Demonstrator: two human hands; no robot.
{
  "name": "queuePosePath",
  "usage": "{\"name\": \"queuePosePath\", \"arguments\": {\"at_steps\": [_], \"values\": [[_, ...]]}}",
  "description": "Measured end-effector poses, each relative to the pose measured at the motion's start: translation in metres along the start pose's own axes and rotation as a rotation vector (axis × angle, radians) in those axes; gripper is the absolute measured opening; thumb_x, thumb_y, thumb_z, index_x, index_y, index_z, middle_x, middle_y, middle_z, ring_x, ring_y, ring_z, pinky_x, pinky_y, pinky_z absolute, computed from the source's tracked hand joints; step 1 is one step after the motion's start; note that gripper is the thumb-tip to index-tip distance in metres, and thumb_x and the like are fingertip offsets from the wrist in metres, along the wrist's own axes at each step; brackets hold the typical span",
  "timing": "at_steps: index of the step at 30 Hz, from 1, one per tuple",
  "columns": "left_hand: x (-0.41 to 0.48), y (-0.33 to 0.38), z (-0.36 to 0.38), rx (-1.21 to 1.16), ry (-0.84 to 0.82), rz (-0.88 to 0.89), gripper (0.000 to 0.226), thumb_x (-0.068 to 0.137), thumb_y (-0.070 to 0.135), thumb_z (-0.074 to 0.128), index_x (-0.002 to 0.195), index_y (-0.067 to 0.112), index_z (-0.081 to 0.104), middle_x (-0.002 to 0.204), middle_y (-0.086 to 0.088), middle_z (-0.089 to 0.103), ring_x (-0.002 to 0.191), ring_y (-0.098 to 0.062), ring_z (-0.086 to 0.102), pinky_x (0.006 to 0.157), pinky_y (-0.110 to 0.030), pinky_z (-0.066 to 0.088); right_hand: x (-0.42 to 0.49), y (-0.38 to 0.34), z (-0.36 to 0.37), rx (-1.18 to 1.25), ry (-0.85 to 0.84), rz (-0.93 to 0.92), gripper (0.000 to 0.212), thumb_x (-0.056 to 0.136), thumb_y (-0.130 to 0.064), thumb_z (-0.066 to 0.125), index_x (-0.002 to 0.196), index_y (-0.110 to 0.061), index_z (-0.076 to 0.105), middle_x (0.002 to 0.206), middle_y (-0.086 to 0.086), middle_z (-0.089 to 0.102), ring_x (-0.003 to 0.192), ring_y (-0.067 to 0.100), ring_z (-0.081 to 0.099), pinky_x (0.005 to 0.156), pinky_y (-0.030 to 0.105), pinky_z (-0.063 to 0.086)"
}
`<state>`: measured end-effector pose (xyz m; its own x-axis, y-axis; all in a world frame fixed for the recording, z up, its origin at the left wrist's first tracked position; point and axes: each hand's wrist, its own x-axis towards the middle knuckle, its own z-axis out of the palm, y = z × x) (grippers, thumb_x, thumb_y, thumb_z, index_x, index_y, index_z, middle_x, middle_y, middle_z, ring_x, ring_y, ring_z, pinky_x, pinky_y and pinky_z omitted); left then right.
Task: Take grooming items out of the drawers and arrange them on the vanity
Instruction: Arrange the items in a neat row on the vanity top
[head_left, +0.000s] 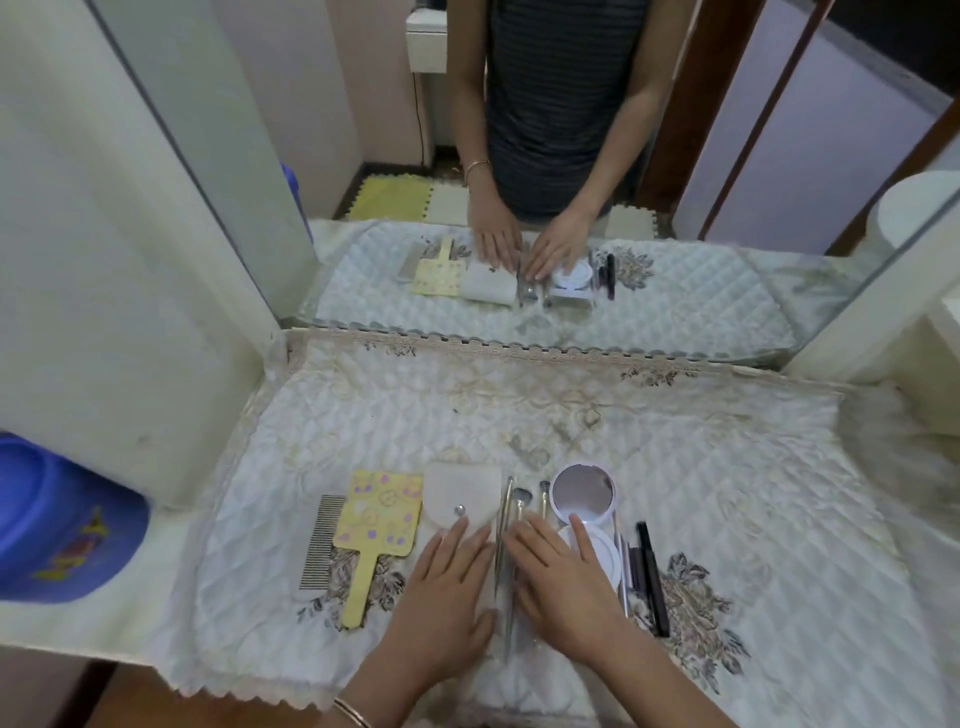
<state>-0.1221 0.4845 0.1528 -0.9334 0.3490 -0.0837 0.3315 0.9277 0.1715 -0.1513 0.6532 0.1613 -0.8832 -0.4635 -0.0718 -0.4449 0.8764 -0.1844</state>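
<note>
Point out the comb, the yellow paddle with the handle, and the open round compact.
comb (322, 543): head view, middle of its teeth.
yellow paddle (378, 512): head view, centre of its patterned square face.
open round compact (583, 491): head view, on the mirror in its raised lid.

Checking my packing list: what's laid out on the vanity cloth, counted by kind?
Comb: 1
Yellow paddle: 1
White snap pouch: 1
Open compact: 1
Slim brushes, tools and pencils: about 6, some partly covered
Total: about 10
</note>
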Motion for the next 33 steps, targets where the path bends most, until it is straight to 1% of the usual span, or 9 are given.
{"name": "queuePosePath", "arguments": {"at_steps": [4, 6, 9, 14, 17, 20, 26, 29, 33], "values": [[-0.001, -0.006, 0.002, 0.001, 0.002, -0.024, 0.067, 0.069, 0.057, 0.046, 0.125, 0.021, 0.05, 0.136, 0.007, 0.053, 0.144, -0.013, -0.007, 0.11, -0.03, 0.004, 0.009, -0.004, 0.004, 0.063, 0.024, 0.024, 0.036, 0.074, -0.039, 0.041, 0.1, -0.033, 0.065, 0.107, -0.012, 0.07, 0.108, 0.009, 0.064, 0.113, 0.035, -0.003], [0.0, -0.007, 0.002, 0.006, -0.006, -0.028, 0.066, 0.069, 0.057, 0.046, 0.124, 0.022, 0.049, 0.135, 0.007, 0.054, 0.144, -0.012, -0.013, 0.11, -0.03, 0.004, 0.01, -0.003, 0.005, 0.074, 0.066, 0.014, 0.031, 0.074, -0.039, 0.042, 0.097, -0.034, 0.061, 0.103, -0.013, 0.069, 0.107, 0.01, 0.064, 0.113, 0.032, -0.004], [0.001, -0.006, 0.003, -0.014, -0.022, -0.01, 0.066, 0.067, 0.058, 0.047, 0.122, 0.023, 0.054, 0.135, 0.007, 0.054, 0.144, -0.013, -0.01, 0.111, -0.031, 0.005, 0.007, 0.0, 0.006, 0.091, 0.081, -0.011, 0.026, 0.074, -0.04, 0.045, 0.095, -0.033, 0.058, 0.103, -0.014, 0.068, 0.108, 0.009, 0.063, 0.111, 0.031, 0.003], [0.001, -0.003, 0.001, -0.008, -0.06, 0.065, 0.078, 0.06, 0.066, 0.049, 0.126, 0.023, 0.05, 0.137, 0.006, 0.052, 0.138, -0.018, 0.021, 0.11, -0.034, 0.007, 0.006, 0.005, 0.008, 0.108, 0.079, -0.035, 0.024, 0.073, -0.041, 0.046, 0.092, -0.033, 0.058, 0.103, -0.015, 0.067, 0.109, 0.008, 0.063, 0.108, 0.028, 0.014], [0.003, -0.001, 0.004, -0.007, -0.089, 0.056, 0.083, 0.059, 0.068, 0.047, 0.128, 0.02, 0.05, 0.138, 0.006, 0.052, 0.141, -0.016, 0.01, 0.11, -0.035, 0.006, 0.004, 0.01, 0.006, 0.098, 0.033, -0.053, 0.031, 0.071, -0.046, 0.046, 0.098, -0.035, 0.056, 0.106, -0.018, 0.066, 0.111, 0.005, 0.06, 0.107, 0.029, 0.018], [0.003, 0.002, 0.009, -0.045, -0.118, 0.044, 0.081, 0.06, 0.066, 0.047, 0.127, 0.02, 0.051, 0.138, 0.005, 0.051, 0.144, -0.015, -0.002, 0.111, -0.035, 0.006, 0.001, 0.013, 0.004, 0.119, 0.042, -0.034, 0.04, 0.07, -0.049, 0.047, 0.105, -0.031, 0.056, 0.11, -0.015, 0.067, 0.116, 0.003, 0.05, 0.11, 0.027, 0.008], [0.011, 0.013, 0.002, -0.036, -0.125, 0.07, 0.075, 0.063, 0.064, 0.043, 0.123, 0.021, 0.059, 0.132, 0.004, 0.057, 0.134, -0.019, 0.031, 0.111, -0.034, 0.004, -0.01, 0.02, 0.003, -0.031, 0.028, -0.002, 0.052, 0.069, -0.054, 0.044, 0.105, -0.026, 0.069, 0.114, -0.015, 0.068, 0.122, 0.007, 0.036, 0.11, 0.035, 0.006], [0.014, 0.013, 0.002, -0.021, -0.088, 0.061, 0.076, 0.07, 0.064, 0.041, 0.132, 0.02, 0.049, 0.144, 0.004, 0.043, 0.138, -0.021, 0.031, 0.111, -0.032, -0.007, -0.011, 0.019, 0.005, -0.059, 0.021, 0.005, 0.052, 0.069, -0.052, 0.042, 0.105, -0.028, 0.069, 0.113, -0.017, 0.068, 0.122, 0.008, 0.036, 0.109, 0.039, 0.004], [0.014, 0.009, 0.0, -0.029, -0.183, 0.082, 0.075, 0.058, 0.067, 0.043, 0.113, 0.022, 0.065, 0.124, 0.008, 0.063, 0.121, -0.012, 0.055, 0.109, -0.035, 0.006, -0.004, 0.016, 0.004, -0.072, 0.031, 0.033, 0.05, 0.069, -0.046, 0.039, 0.104, -0.027, 0.069, 0.113, -0.015, 0.068, 0.119, 0.011, 0.038, 0.109, 0.039, 0.002]]}}
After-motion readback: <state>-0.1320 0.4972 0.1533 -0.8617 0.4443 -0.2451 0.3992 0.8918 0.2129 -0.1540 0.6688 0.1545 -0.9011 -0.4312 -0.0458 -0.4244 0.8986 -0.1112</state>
